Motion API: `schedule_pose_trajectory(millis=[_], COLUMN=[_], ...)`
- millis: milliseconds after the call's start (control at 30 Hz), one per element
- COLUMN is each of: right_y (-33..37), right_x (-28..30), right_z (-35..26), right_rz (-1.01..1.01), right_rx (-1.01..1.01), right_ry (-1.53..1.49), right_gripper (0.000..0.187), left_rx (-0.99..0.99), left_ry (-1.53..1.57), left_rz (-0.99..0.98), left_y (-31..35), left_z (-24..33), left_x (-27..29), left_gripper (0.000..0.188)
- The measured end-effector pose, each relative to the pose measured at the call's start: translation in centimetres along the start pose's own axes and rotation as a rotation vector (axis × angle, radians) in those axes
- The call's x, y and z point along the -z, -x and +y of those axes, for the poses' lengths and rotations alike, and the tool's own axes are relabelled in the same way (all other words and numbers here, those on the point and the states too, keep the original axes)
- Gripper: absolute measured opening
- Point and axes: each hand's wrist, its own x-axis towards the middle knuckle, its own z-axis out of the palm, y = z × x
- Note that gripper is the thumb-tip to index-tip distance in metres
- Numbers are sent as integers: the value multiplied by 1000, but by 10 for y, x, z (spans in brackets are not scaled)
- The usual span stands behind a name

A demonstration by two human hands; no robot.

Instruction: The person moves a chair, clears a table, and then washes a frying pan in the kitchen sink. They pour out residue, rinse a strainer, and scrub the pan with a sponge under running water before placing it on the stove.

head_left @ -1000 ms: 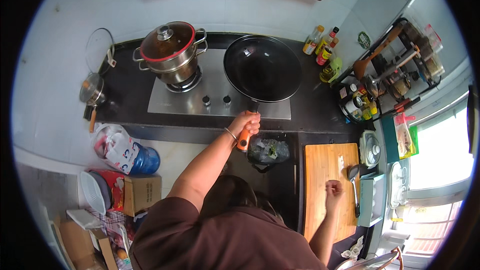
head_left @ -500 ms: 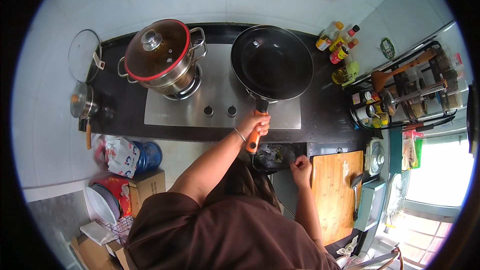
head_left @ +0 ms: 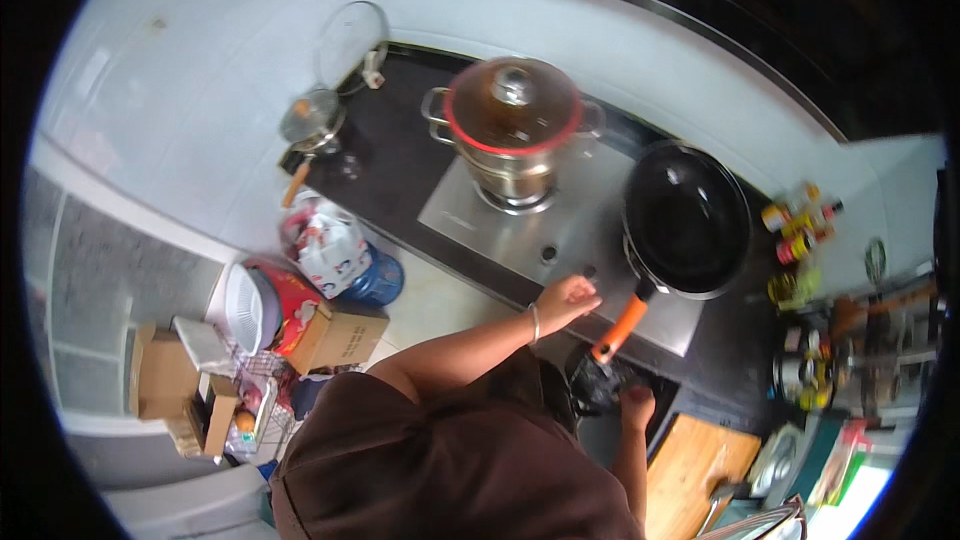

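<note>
A black frying pan (head_left: 688, 215) with an orange handle (head_left: 620, 328) sits on the right side of the steel stove (head_left: 480, 225). My left hand (head_left: 568, 302) hovers by the stove's front edge near the knobs (head_left: 549, 254), apart from the handle. Its fingers are loosely spread and nothing shows in them. Curled closed, my right hand (head_left: 637, 405) is beside a black plastic bag (head_left: 597, 383) below the counter edge; whatever it may hold is hidden. On the left side of the stove stands a steel pot (head_left: 510, 172) under a red-rimmed glass lid (head_left: 478, 125).
A small lidded saucepan (head_left: 312, 125) and a glass lid (head_left: 352, 40) occupy the counter's left end. Seasoning bottles (head_left: 800, 230) stand at right. A wooden cutting board (head_left: 700, 470) lies at lower right. A blue water jug (head_left: 375, 275) and cardboard box (head_left: 345, 335) are on the left.
My left hand has let go of the pan handle and moved left of it. The view has turned leftward, showing more boxes. My right hand remains closed near the bag.
</note>
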Motion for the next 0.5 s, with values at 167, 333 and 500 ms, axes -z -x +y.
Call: schedule_pose_trajectory(millis=[167,333,500], right_y=[-2,0,-6], right_x=[-2,4,6], right_z=[16,29,61], right_rz=[64,245,301], right_rx=[-4,-184,-22], right_ry=[-326,-346,-460], right_gripper=[12,13,10], left_rx=[-171,-171,-20], left_ry=[64,89,1101], left_rz=[487,764,705], left_y=[35,3,-76], left_z=[77,148,173], left_x=[159,380,562], left_gripper=[14,17,72])
